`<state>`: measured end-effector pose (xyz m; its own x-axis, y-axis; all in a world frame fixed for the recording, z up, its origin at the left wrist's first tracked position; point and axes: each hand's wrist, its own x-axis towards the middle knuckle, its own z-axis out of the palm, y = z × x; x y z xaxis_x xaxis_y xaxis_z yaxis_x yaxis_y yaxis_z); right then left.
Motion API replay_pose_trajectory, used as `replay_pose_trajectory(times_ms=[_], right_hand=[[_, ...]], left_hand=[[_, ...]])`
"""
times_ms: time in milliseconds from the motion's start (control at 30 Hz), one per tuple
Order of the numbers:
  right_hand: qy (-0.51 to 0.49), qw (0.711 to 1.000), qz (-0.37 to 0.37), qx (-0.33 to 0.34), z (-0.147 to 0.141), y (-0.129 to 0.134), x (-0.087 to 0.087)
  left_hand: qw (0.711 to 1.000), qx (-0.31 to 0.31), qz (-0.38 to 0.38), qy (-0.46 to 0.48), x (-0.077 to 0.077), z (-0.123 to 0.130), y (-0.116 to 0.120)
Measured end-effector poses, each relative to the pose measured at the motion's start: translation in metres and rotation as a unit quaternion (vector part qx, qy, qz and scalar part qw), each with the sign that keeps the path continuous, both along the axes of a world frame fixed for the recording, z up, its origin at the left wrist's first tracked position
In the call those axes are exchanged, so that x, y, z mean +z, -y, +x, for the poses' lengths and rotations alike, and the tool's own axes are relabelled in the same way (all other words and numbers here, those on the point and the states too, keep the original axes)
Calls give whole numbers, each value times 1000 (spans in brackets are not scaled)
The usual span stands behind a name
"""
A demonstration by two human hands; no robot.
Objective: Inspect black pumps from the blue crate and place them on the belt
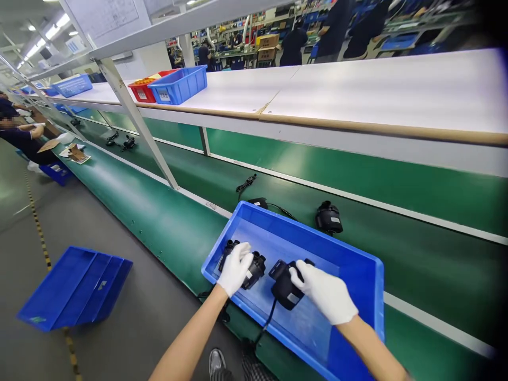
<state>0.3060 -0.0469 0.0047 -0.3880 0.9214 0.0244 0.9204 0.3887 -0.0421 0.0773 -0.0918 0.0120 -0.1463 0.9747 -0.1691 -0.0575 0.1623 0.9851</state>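
Two black plastic devices lie in a blue plastic bin (357, 270) on the green conveyor belt (166, 222). The left hand (235, 267), white-gloved, curls down over the left device (254, 269), its long axis running left-right. The right hand (325, 291) closes over the right device (283, 288), whose cable (269, 317) trails toward the viewer.

Single head-worn view, looking forward and down, close over a blue bin (359, 275); green conveyor (159, 217) recedes leftward.
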Motion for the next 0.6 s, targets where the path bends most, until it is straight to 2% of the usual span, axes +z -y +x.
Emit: replay_pose_trajectory(times_ms=[100, 167, 233, 300, 333, 367, 400, 467, 500, 533, 600], right_hand=[[-24, 996, 82, 14, 9, 21, 51], [-62, 988, 132, 55, 8, 41, 79], [-109, 979, 142, 101, 2, 63, 96], [-185, 973, 78, 110, -9, 86, 99], [-250, 964, 32, 90, -15, 99, 94], [-333, 941, -14, 55, -22, 112, 85], [-423, 904, -57, 15, -30, 127, 73], [-570, 809, -135, -52, -45, 165, 41], [-605, 773, -183, -61, -52, 186, 23], [-611, 752, -242, -54, -59, 210, 6], [-602, 728, -326, -34, -66, 256, -20]], left_hand=[[979, -152, -48, 124, 3, 31, -9], [951, -225, -85, 196, 3, 45, 4], [930, -254, -103, 244, 4, 53, 32], [915, -226, -99, 319, 4, 55, 71], [903, -196, -92, 371, 5, 56, 92], [887, -159, -86, 424, 6, 55, 114], [870, -117, -84, 473, 7, 55, 134], [841, -24, -86, 533, 11, 52, 170], [830, 25, -94, 549, 13, 49, 185], [820, 72, -108, 558, 15, 46, 198], [800, 135, -141, 567, 19, 37, 217]])
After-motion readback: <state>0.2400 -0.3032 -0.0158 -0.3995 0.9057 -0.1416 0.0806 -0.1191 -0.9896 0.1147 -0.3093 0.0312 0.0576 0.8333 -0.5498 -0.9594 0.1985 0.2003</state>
